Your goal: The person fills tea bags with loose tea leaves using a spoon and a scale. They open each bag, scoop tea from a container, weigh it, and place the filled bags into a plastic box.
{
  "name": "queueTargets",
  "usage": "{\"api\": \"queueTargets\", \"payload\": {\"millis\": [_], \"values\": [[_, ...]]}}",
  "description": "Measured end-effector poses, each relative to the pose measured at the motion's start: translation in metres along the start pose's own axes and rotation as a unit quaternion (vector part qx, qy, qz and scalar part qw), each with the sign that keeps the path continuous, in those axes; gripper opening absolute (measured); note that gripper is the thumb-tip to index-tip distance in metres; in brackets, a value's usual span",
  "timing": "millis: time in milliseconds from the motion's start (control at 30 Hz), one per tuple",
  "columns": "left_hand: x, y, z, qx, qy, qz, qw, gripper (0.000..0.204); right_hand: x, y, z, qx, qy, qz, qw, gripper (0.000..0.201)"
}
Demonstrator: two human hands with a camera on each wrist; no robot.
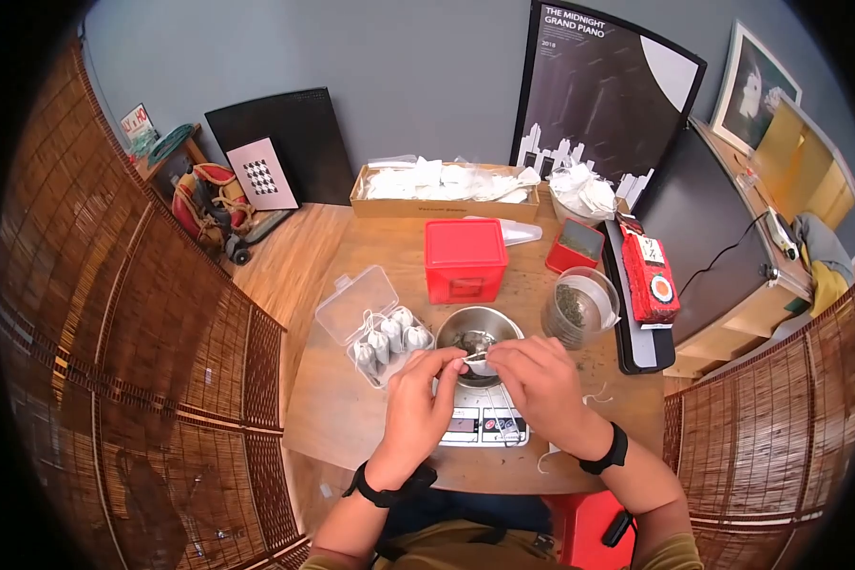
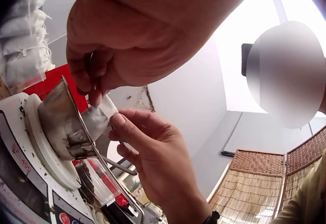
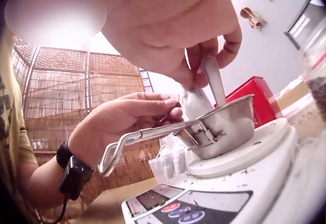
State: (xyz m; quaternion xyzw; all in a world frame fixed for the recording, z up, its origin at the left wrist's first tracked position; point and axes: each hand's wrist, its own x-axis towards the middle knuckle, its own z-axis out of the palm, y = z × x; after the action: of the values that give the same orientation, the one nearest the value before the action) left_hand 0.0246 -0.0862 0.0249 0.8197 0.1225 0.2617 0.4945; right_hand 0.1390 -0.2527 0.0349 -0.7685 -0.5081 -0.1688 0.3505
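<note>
Over a metal pan (image 3: 232, 135) with a wire handle, my two hands work on a small white cloth pouch (image 2: 96, 122). My left hand (image 1: 416, 404) pinches one side of its top between thumb and fingers. The opposite side is pinched by my right hand (image 1: 544, 388), its fingertips close to the left ones. The pouch hangs down against the pan's inside, its lower part partly hidden. A spoon (image 3: 214, 81) leans up out of the pan beside my right fingers. Beneath the pan is a white kitchen scale (image 3: 270, 157), sprinkled with dark leaf bits.
Left of the pan, an open clear box (image 1: 356, 299) holds several filled white pouches. Behind stand a red canister (image 1: 465, 261) and a cardboard box (image 1: 427, 207) of white pouches. To the right are a clear tub (image 1: 598, 309), a red tin (image 1: 560, 258) with dried leaves, and a red packet (image 1: 649, 280).
</note>
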Motion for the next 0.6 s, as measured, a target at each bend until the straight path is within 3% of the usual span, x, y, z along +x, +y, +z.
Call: {"api": "queueTargets", "payload": {"millis": [100,167,267,467,600], "values": [[0.001,-0.002,0.001,0.022,0.008,0.029,0.999,0.012,-0.003,0.002,0.004,0.042,0.039,0.016,0.998,0.014],[0.001,-0.007,0.002,0.075,0.021,0.084,0.993,0.009,-0.004,0.004,0.004,0.057,-0.016,0.017,0.998,0.013],[0.002,-0.002,0.002,0.103,0.034,0.113,0.988,0.007,-0.001,0.000,0.000,0.048,-0.009,0.024,0.999,0.016],[0.000,-0.001,0.010,0.012,0.049,0.081,0.995,0.006,-0.001,-0.006,-0.010,0.085,-0.034,0.096,0.991,0.030],[-0.003,-0.001,0.018,-0.042,0.023,0.016,0.999,0.007,-0.004,-0.008,-0.013,0.111,-0.057,0.080,0.989,0.034]]}}
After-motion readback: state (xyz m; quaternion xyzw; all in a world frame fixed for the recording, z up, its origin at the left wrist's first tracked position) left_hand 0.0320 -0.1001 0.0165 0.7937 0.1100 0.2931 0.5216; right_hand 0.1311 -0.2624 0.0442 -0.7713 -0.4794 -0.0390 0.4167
